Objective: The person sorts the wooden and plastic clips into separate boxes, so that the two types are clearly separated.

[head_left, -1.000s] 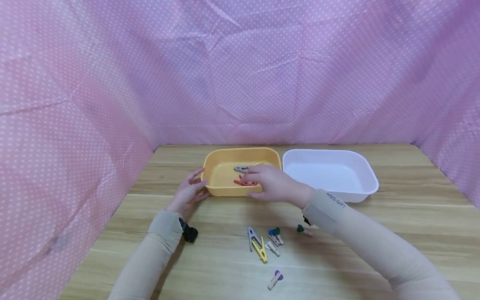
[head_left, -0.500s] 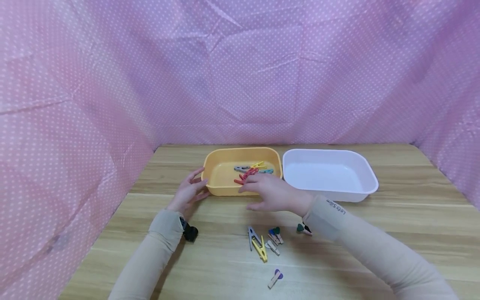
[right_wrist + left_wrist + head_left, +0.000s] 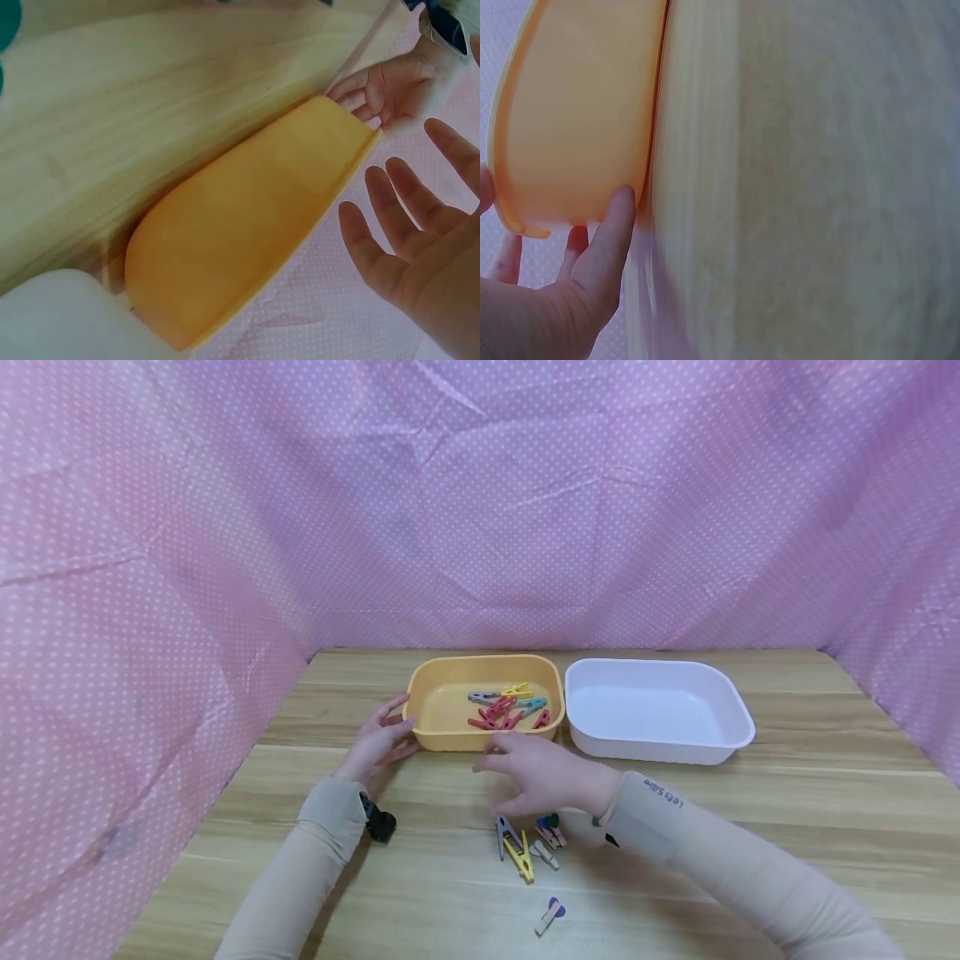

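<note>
Inside the yellow tub [image 3: 450,739] lie clothespins [image 3: 510,710]; white tub [image 3: 660,747] beside it.

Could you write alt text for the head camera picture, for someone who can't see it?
A person's open right hand hovers between an orange tub holding coloured clothes pegs and more pegs loose on a wooden table. The left hand touches the tub's left end; an empty white tub sits beside it.

Light: you get bright, even, pink-tinted light.
Shadows: soft, faint.
Blur: your wrist views smear.
Edges: head view bows.
</note>
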The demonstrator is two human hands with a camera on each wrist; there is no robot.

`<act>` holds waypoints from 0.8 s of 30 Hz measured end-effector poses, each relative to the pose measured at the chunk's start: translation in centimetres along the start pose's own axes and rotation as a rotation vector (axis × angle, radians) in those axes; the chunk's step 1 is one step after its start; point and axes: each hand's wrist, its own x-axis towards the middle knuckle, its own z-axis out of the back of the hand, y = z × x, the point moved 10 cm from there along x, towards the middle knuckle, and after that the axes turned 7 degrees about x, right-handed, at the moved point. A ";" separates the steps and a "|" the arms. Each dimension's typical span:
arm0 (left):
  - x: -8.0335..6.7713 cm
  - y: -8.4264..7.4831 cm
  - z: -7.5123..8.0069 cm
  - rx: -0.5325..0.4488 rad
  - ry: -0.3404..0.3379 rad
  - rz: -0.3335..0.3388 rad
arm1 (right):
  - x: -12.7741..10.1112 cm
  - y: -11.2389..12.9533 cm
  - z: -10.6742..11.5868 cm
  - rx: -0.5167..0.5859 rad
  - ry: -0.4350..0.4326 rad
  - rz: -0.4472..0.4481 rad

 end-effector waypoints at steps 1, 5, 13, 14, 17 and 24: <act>0.0 0.0 0.0 -0.001 0.001 0.002 | -0.1 0.1 -0.3 0.002 0.004 0.007; -0.2 0.0 0.0 0.000 0.004 0.000 | -0.3 0.3 -1.7 0.004 0.062 -0.007; -0.2 0.2 0.0 -0.015 0.005 -0.006 | -0.7 0.1 -4.5 0.012 0.216 -0.088; -0.3 0.2 0.0 -0.014 0.004 -0.006 | -0.7 0.1 -4.7 0.013 0.224 -0.095; -0.3 0.1 0.0 -0.016 0.001 -0.006 | -0.8 0.1 -5.2 0.013 0.247 -0.116; -0.3 0.0 0.0 -0.004 0.002 -0.002 | -1.0 0.2 -6.1 0.024 0.273 -0.135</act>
